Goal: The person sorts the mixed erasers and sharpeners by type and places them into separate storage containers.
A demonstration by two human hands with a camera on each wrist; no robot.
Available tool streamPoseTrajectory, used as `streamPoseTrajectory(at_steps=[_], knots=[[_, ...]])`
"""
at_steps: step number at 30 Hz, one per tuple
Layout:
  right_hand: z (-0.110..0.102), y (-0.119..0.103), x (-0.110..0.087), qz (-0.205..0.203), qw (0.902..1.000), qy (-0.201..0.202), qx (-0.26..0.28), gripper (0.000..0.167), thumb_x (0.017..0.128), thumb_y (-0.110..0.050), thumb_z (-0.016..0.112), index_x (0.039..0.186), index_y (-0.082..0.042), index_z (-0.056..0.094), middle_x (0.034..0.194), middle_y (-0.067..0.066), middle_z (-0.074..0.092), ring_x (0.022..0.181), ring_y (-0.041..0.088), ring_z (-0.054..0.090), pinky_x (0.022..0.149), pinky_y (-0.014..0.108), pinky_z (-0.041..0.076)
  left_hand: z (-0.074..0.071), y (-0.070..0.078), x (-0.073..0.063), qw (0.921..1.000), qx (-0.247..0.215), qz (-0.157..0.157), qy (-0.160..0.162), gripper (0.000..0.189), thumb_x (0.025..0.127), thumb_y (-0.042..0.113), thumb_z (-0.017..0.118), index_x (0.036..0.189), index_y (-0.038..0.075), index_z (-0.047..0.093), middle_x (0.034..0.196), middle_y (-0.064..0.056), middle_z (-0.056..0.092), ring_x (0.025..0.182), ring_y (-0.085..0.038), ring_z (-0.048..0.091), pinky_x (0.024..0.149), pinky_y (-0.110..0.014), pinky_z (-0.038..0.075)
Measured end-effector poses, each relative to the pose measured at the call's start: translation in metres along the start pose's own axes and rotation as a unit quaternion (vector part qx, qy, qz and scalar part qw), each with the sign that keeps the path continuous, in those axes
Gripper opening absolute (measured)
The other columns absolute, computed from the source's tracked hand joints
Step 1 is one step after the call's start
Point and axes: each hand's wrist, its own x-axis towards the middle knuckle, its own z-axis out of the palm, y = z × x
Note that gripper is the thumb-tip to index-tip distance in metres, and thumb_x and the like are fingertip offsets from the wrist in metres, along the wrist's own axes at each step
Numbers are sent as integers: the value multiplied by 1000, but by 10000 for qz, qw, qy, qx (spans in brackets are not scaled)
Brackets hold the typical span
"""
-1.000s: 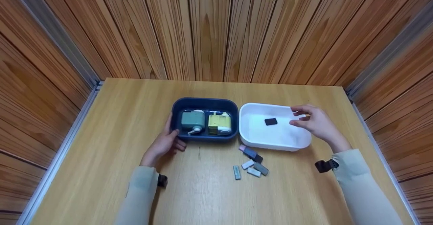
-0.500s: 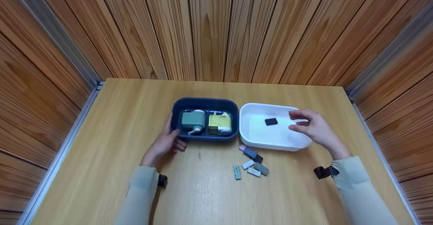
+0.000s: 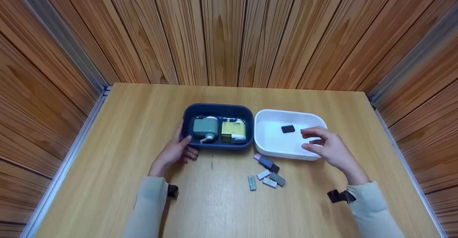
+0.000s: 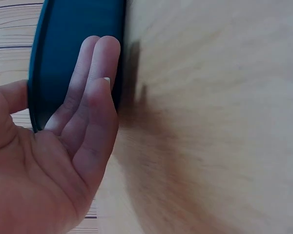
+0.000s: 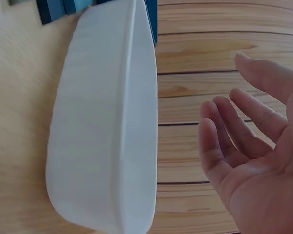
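Note:
My left hand (image 3: pixel 174 149) holds the front left corner of a navy bin (image 3: pixel 218 146). Its thumb lies over the rim, and the fingers (image 4: pixel 103 105) lie along the outer wall in the left wrist view. Inside the bin are a green crank pencil sharpener (image 3: pixel 204 126) and a yellow pencil sharpener (image 3: pixel 233 130). My right hand (image 3: pixel 329 148) hovers over the right end of a white bin (image 3: pixel 264 150), fingers loosely bent, thumb apart, nothing between them. A small black block (image 3: pixel 287 129), probably an eraser, lies on the white bin's floor.
In front of the bins lies a loose cluster of erasers: a pink-and-blue one (image 3: pixel 264 160), a black one (image 3: pixel 274 168), a grey one (image 3: pixel 277 179), several pale ones (image 3: pixel 269 183). Wood-panelled walls (image 3: pixel 222 34) surround the table (image 3: pixel 143 105).
My right hand has drifted from the back right of the white bin toward its front edge, slightly left, still holding nothing. The left hand and both bins stay in place.

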Motion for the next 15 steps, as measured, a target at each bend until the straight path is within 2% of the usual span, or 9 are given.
streamPoseTrajectory(at_steps=[5, 12, 15], knots=[[11, -3, -6, -269, 9996, -13, 117, 41, 91, -16, 75, 129, -9, 64, 124, 5, 63, 108, 20, 60, 90, 23, 50, 1, 5, -2, 9998, -98, -115, 163, 68, 106, 32, 47, 155, 54, 5, 98, -23, 70, 91, -39, 70, 70, -42, 52], [29, 1, -18, -531, 9971, 30, 538, 36, 89, -12, 76, 125, -11, 67, 120, 4, 65, 110, 22, 60, 91, 26, 51, 4, 3, -2, 9994, -78, -55, 343, 67, 107, 27, 46, 157, 49, 6, 96, -21, 71, 88, -36, 70, 69, -41, 52], [37, 5, -24, -567, 9959, 16, 706, 36, 89, -11, 75, 124, -10, 67, 120, 10, 65, 109, 24, 62, 89, 26, 52, 5, 2, -1, 9993, -37, -33, 380, 67, 108, 26, 45, 157, 48, 5, 95, -20, 71, 86, -34, 71, 68, -41, 53]])
